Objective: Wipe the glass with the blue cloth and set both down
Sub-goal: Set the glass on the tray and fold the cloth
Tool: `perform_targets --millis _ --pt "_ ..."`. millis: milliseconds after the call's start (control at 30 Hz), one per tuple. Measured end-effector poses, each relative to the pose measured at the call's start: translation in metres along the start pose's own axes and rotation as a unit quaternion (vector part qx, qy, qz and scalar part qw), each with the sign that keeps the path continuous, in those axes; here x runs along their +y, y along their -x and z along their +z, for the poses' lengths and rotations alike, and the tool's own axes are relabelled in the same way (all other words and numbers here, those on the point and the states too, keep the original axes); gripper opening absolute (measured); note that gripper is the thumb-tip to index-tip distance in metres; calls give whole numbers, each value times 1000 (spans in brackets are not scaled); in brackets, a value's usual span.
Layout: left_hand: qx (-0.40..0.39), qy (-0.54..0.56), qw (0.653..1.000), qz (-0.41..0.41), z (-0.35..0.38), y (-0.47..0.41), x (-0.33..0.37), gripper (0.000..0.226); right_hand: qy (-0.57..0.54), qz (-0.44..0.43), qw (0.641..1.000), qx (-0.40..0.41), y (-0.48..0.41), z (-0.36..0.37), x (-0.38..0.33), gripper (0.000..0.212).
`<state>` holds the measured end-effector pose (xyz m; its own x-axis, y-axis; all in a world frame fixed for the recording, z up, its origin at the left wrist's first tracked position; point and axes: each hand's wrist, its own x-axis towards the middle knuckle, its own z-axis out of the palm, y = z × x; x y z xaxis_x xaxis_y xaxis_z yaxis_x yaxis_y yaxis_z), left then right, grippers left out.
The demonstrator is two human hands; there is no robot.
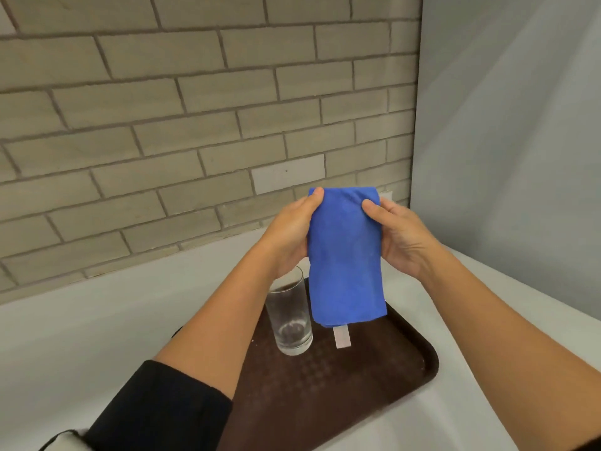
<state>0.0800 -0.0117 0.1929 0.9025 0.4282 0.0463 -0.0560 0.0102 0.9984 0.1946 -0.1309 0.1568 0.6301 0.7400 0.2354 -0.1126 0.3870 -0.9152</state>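
Note:
A folded blue cloth [345,255] hangs in the air above the tray, with a white tag dangling from its lower edge. My left hand [291,232] grips its upper left edge, thumb on the front. My right hand [398,236] grips the upper right edge the same way. A clear empty glass [289,315] stands upright on the dark brown tray [374,369], just below my left wrist and left of the cloth's lower end. Neither hand touches the glass.
The tray lies on a white counter [97,336]. A grey brick wall [195,125] runs along the back and a plain grey wall [520,141] closes the right side. A black sleeve [156,408] covers my left upper forearm.

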Motion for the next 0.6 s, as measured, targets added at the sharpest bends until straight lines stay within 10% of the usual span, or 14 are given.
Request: perform_targets --millis 233,600 --pt "-60 106 993 -10 29 -7 -28 39 41 -35 998 30 15 -38 -15 27" --pt "32 -71 997 20 93 -64 -61 7 99 -24 988 115 -2 -109 -24 24"
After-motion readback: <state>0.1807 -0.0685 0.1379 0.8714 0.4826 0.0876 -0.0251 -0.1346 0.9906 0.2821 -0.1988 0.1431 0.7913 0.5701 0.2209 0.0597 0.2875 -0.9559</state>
